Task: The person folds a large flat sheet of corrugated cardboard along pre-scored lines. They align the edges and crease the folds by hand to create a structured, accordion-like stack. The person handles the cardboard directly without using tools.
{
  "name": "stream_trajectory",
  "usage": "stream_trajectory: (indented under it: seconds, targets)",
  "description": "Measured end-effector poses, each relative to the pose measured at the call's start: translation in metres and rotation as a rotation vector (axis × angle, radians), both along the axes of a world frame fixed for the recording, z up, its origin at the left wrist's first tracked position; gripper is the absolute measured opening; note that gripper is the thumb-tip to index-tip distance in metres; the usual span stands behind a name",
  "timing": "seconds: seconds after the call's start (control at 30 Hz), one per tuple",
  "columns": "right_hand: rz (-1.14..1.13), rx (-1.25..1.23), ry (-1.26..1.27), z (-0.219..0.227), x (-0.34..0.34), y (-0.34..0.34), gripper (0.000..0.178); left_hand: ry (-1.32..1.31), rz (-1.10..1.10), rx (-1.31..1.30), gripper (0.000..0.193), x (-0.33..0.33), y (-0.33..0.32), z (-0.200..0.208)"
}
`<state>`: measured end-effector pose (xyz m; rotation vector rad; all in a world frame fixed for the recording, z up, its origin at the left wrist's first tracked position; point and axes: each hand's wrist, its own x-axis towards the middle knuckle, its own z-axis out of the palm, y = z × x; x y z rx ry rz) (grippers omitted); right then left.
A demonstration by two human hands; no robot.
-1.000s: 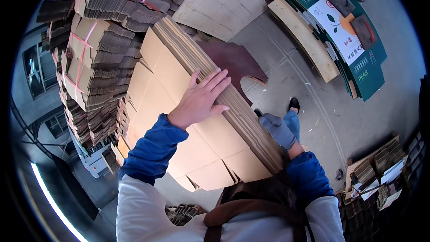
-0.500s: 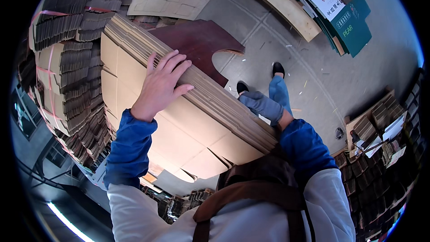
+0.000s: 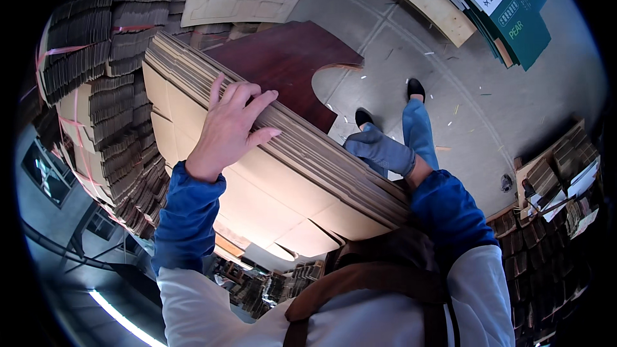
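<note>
A thick stack of flat brown cardboard sheets [image 3: 276,177] stands on edge, tilted, in front of my body. My bare left hand [image 3: 231,122] grips across its upper edge, fingers bent over the sheet edges and thumb toward the near face. Beside the stack's far side is my right hand [image 3: 380,148], in a grey glove. Its fingers are curled closed; whatever they may hold is hidden. The right wrist lies close against the stack near its right end. Cut slots and flaps show along the lower border of the nearest sheet.
A dark red board [image 3: 276,58] with a curved cutout lies beyond the stack. Tall bundles of strapped cardboard [image 3: 106,115] rise at left. Green printed cartons [image 3: 524,29] lie by a wooden plank [image 3: 427,0] at upper right. A wooden crate [image 3: 559,167] holds cardboard pieces at right.
My left hand's fingers have bent more and drawn closer together on the sheet edges. The gloved right hand stays beside the stack. The whole view has shifted slightly.
</note>
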<state>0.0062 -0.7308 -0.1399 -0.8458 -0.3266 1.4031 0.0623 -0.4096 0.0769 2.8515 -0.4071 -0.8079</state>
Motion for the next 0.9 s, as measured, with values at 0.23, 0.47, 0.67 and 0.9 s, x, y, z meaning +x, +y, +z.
stream_trajectory:
  seconds: [0.23, 0.47, 0.67, 0.9]
  targets:
    - [0.052, 0.018, 0.270, 0.000, 0.004, 0.001, 0.046, 0.055, -0.044, -0.012, 0.050, 0.012, 0.001, 0.004]
    - [0.298, 0.025, 0.156, 0.037, 0.039, 0.016, 0.082, 0.068, -0.025, -0.013, 0.051, 0.008, 0.004, 0.003]
    - [-0.142, 0.649, 1.465, -0.051, -0.050, 0.015, 0.123, 0.068, -0.031, -0.025, 0.052, 0.016, 0.000, 0.003]
    - [-0.143, 0.235, 1.282, -0.012, -0.011, 0.010, 0.088, 0.104, -0.014, -0.018, 0.045, 0.018, -0.002, 0.005]
